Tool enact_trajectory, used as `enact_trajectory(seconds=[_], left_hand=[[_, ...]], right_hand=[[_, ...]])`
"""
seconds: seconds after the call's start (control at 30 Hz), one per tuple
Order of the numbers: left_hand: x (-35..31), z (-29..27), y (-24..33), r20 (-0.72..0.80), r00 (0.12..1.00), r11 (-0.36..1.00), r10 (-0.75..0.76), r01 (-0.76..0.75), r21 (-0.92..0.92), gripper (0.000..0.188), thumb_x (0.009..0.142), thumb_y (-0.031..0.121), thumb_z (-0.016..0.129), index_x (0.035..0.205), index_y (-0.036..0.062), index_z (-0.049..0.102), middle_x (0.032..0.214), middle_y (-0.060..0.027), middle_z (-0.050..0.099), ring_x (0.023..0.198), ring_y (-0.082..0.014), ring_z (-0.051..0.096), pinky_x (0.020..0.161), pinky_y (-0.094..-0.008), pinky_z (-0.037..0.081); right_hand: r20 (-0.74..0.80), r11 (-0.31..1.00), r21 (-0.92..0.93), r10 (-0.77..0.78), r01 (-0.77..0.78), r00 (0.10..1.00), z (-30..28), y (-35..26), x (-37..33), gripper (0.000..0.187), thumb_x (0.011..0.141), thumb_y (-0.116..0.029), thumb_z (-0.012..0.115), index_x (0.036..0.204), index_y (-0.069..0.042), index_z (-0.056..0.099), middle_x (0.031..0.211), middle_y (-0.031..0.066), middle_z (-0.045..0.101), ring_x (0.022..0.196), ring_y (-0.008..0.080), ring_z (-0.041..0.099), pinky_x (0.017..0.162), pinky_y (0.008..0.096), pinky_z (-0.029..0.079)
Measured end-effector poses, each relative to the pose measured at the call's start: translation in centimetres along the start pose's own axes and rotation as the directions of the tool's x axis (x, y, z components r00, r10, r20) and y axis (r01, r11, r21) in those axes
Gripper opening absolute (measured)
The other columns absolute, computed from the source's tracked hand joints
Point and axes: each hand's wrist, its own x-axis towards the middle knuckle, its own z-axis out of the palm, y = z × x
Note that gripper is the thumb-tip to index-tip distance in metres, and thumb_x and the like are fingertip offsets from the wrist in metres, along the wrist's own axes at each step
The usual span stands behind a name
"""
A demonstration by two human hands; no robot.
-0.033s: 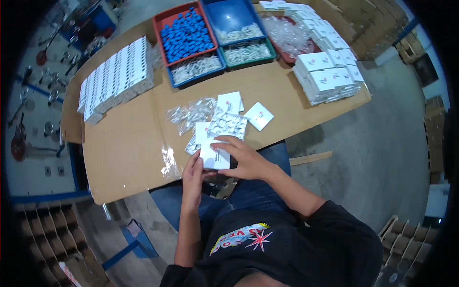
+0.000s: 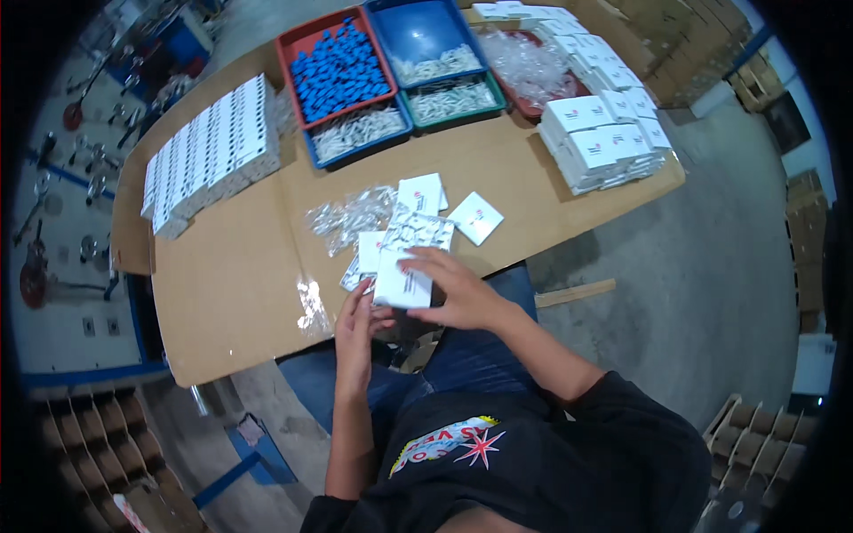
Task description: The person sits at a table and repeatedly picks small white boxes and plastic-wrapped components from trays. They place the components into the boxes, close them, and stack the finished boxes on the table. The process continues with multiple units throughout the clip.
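Note:
A flat white square box [image 2: 402,281] with small red and dark print is over the table's near edge. My right hand [image 2: 458,293] grips it between thumb and fingers from the right. My left hand [image 2: 357,324] is at the box's lower left corner, fingers apart, and the fingertips may touch its edge. Just beyond lie a printed grey-and-white sheet [image 2: 418,229], a white box [image 2: 419,193] and another white box [image 2: 476,218] turned cornerwise. Part of a further white piece [image 2: 370,240] shows beside the held box. Crumpled clear plastic bags [image 2: 354,213] lie to the left.
Cardboard covers the table [image 2: 222,293]. A long block of white boxes [image 2: 213,155] stands at far left. Trays hold blue pieces [image 2: 342,75] and small white pieces [image 2: 360,133]. Clear bags fill a red tray [image 2: 533,71]. Stacked white boxes [image 2: 604,147] stand at right.
My left fingers have loosened and spread away from the box's lower left edge. The box has shifted slightly in my right hand. The whole view has moved a little.

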Motion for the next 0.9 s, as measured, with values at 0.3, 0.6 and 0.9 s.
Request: enact_trajectory(seconds=[0.3,0.6,0.9], left_hand=[[3.4,-7.4,-3.2,-0.267,0.857,0.858,0.441,-0.315,0.406,0.036,0.109,0.013,0.060,0.143,0.0005,0.059,0.125,-0.0111,0.071,0.104,-0.0145,0.065,0.094,-0.0317,0.051],[5.1,-10.2,-6.9,-0.316,0.824,0.790,0.469,-0.232,0.567,0.033,0.107,0.008,0.061,0.138,-0.0015,0.061,0.122,-0.0120,0.068,0.110,-0.0179,0.063,0.101,-0.0335,0.050],[5.8,-9.4,-6.9,-0.305,0.792,0.735,0.529,-0.247,0.632,0.028,0.105,0.008,0.064,0.131,-0.0030,0.064,0.116,-0.0116,0.069,0.103,-0.0191,0.064,0.099,-0.0359,0.052]], right_hand=[[-0.794,0.766,-0.481,-0.174,-0.427,0.583,-22.9,12.4,-3.6,0.053,0.081,-0.025,0.093,0.123,-0.004,0.070,0.128,0.0158,0.068,0.124,0.0340,0.064,0.108,0.0457,0.049],[-0.839,0.550,-0.452,0.006,-0.702,0.545,-36.6,20.2,-9.0,0.050,0.086,-0.035,0.088,0.122,-0.005,0.072,0.120,0.0189,0.067,0.116,0.0385,0.065,0.101,0.0469,0.052],[-0.692,0.242,-0.722,-0.244,-0.648,0.680,-37.7,25.3,-9.3,0.041,0.095,-0.032,0.080,0.125,-0.005,0.074,0.131,0.0201,0.071,0.127,0.0381,0.064,0.109,0.0478,0.048]])
